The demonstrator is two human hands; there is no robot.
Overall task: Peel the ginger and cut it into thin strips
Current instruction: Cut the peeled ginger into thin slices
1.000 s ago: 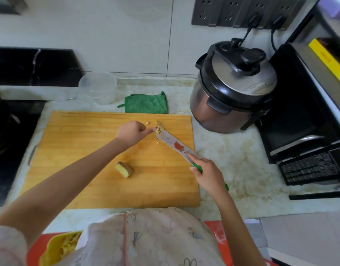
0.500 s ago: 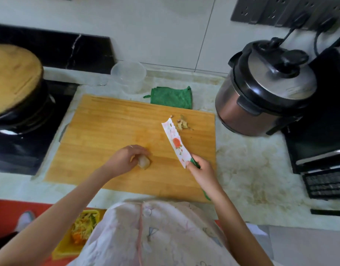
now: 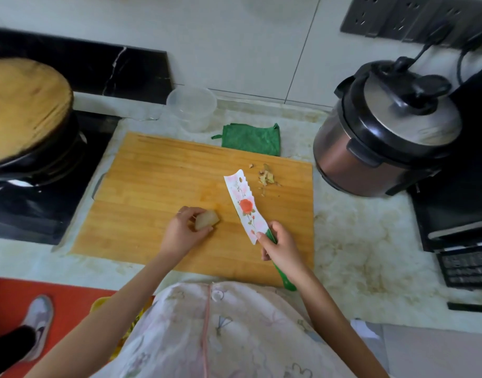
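— What is held over the board [image 3: 158,186]?
— Pale ginger [image 3: 207,219] is gripped by the left hand [image 3: 184,231]; a knife [image 3: 244,204] is held by its green handle in the right hand [image 3: 279,246], blade pointed away.
— And the peelings [image 3: 265,177]?
— They are heaped near the board's far right corner, just beside the blade tip.
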